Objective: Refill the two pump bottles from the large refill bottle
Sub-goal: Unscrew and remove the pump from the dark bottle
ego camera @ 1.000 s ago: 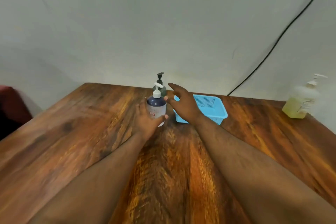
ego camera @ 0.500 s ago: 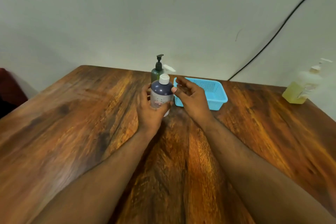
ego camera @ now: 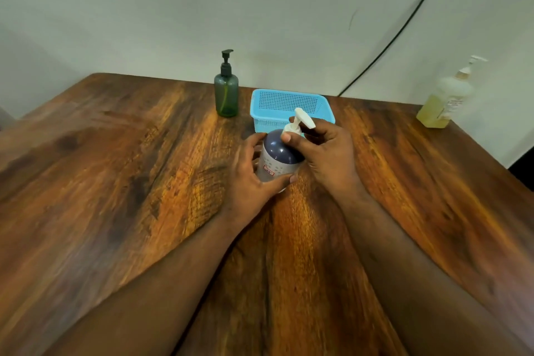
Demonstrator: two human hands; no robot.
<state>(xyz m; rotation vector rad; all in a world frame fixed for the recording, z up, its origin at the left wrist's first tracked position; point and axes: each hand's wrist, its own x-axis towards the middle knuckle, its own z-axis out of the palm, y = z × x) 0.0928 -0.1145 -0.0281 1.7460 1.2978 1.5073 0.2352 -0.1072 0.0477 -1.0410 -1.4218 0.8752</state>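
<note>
A dark blue pump bottle (ego camera: 276,153) with a pale label stands on the wooden table (ego camera: 144,182). My left hand (ego camera: 248,179) grips its body from the left. My right hand (ego camera: 326,150) pinches the collar of its white pump head (ego camera: 300,121), thumb on the near side. A green pump bottle (ego camera: 226,95) with a black pump stands farther back, near the wall. The large refill bottle (ego camera: 445,101), clear with yellow liquid in its lower part and a white pump, stands at the table's far right corner.
A light blue perforated basket (ego camera: 289,104) sits just behind the blue bottle, right of the green one. A black cable (ego camera: 404,26) runs up the wall behind the table. The table's right edge drops off near the refill bottle.
The blue bottle has come closer to me, away from the green bottle. My right hand has closed from an open reach onto the white pump's collar. The left hand kept its grip.
</note>
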